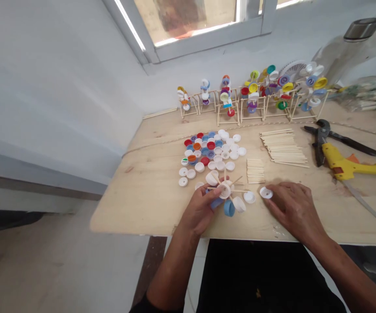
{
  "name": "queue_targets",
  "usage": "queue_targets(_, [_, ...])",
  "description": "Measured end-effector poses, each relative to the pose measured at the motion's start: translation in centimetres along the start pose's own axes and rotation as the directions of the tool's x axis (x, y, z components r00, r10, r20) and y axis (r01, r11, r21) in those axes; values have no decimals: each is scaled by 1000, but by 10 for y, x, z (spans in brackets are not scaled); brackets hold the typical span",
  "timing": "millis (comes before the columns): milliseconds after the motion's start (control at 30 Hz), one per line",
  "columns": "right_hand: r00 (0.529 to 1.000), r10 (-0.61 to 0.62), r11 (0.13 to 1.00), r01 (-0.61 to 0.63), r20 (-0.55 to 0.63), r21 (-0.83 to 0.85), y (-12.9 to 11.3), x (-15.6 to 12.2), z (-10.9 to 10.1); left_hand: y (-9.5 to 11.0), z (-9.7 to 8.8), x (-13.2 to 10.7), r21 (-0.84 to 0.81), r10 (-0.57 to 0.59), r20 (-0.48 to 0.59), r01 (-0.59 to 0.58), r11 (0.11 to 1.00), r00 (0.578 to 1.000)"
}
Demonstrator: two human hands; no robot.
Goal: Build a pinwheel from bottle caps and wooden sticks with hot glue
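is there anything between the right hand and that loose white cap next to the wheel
Nothing visible. The right hand has its fingertips at the loose white cap on bare table. The cap wheel, held by the left hand, lies just left of it.

A home craft workshop, seen from where I sit: my bare plywood surface is pushed into the corner of a white-walled room beneath a window. Finished bottle-cap pinwheels on stick frames line its far edge. Loose bottle caps lie sorted at its middle, beside cut wooden sticks. Near its right edge rest a yellow glue gun and black pliers.
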State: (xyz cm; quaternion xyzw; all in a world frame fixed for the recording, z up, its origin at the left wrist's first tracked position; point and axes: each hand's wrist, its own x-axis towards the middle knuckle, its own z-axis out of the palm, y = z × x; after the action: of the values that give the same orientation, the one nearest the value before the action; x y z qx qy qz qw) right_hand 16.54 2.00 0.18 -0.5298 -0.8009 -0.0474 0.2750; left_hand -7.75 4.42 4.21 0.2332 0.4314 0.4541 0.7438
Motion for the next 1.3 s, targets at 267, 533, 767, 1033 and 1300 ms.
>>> queue_targets(267, [1000, -20, 1000, 21, 15, -9, -5, 3, 7, 1, -10, -13, -98, 52, 63, -46, 994, 997])
queue_targets(533, [999, -11, 1000, 11, 48, 5, -5, 0, 0, -19, -12, -17, -168, -26, 74, 39, 985, 997])
queue_targets(767, [999, -47, 998, 47, 11, 36, -18, 2, -1, -11, -18, -22, -114, -22, 16, 24, 993, 1000])
queue_targets(1033, [1000, -16, 999, 16, 23, -36, -16, 0, 2, 1, -32, -32, -121, 10, -24, -13, 993, 1000])
queue_targets(1300, [999, -5, 996, 8, 36, -85, -41, 11, 19, -11, -33, -40, -215, 2, -143, -33, 976, 990])
